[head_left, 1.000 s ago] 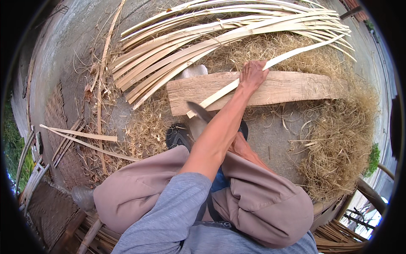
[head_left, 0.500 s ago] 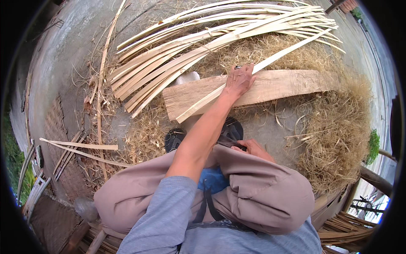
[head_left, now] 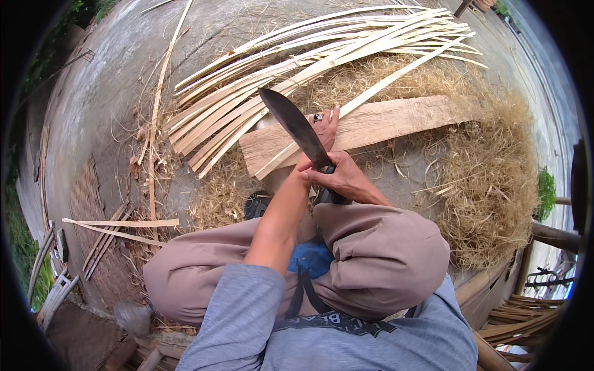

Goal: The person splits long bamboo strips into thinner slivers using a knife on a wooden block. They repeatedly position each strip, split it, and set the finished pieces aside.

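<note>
A long pale bamboo strip lies slantwise over a flat wooden board. My left hand, with a dark ring on one finger, holds the strip against the board; the blade partly hides this hand. My right hand is closed round the handle of a large machete. Its broad dark blade points up and to the left, crossing above my left hand and the strip. Whether the blade touches the strip I cannot tell.
A fanned pile of split strips lies beyond the board. Curly shavings heap up at the right and under the board. Two loose strips lie at the left. My bent knees flank the near side.
The machete has come up from low between my knees to over the board, with my right hand on its handle. My left hand has shifted slightly nearer along the strip.
</note>
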A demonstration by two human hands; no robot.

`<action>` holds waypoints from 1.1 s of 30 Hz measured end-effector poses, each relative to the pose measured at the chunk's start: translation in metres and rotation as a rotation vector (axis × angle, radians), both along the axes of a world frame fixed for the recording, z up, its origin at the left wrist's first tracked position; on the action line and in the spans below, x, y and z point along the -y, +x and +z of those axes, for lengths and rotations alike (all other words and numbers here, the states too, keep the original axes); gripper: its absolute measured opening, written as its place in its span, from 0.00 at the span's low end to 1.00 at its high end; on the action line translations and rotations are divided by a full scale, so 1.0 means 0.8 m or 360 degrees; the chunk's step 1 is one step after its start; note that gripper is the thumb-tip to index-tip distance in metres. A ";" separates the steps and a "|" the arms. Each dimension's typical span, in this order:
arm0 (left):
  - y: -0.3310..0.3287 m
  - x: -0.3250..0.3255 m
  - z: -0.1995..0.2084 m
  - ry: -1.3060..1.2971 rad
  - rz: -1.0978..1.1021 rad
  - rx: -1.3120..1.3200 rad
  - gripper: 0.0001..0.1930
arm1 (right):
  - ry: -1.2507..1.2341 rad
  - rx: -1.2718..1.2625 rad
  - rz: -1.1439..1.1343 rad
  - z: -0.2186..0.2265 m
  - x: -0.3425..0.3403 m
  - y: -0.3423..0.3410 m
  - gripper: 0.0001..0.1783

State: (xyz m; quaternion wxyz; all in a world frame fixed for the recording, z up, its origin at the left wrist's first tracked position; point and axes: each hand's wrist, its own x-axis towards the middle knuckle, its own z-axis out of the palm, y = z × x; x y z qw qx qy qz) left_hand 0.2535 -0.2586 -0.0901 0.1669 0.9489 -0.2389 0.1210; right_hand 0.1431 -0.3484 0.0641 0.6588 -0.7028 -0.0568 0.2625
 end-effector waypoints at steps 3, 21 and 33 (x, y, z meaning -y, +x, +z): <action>-0.006 -0.005 0.005 -0.0027 -0.0024 0.0061 0.35 | -0.0058 0.0017 0.0188 -0.005 -0.006 0.001 0.13; 0.045 -0.070 0.098 -0.0365 -0.0170 -0.0621 0.20 | 0.0416 -0.0156 -0.1456 -0.063 0.079 -0.012 0.15; -0.217 -0.363 0.164 -0.0764 0.0360 -0.1945 0.26 | -0.1676 0.0622 -0.0840 -0.071 0.168 -0.043 0.29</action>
